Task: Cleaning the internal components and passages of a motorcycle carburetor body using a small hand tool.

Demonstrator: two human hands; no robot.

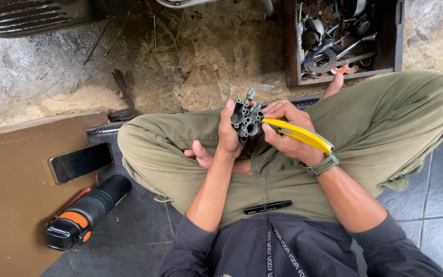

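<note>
Down by my chest is my dark shirt (pixel 283 251), and a black pen (pixel 267 207) lies on my lap just above it. My green trousers (pixel 180 154) fill the middle, with my legs crossed on the floor (pixel 437 205). One bare foot (pixel 203 156) peeks out under my arm.

On my left is a brown board (pixel 11 205) with a phone (pixel 80 162) lying flat on it. Beside the board a black bottle (pixel 88 213) with orange bits lies on its side on the floor.

Far up on my right is a wooden box (pixel 344 41) full of metal bits and tools.

My left hand (pixel 229 133) is curled around a grey metal part (pixel 247 119) with round holes, holding it up over my knees. My right hand (pixel 288 136) is closed on a yellow tool (pixel 301 134), and its tip touches the part. A watch (pixel 325 164) is on my right wrist.
</note>
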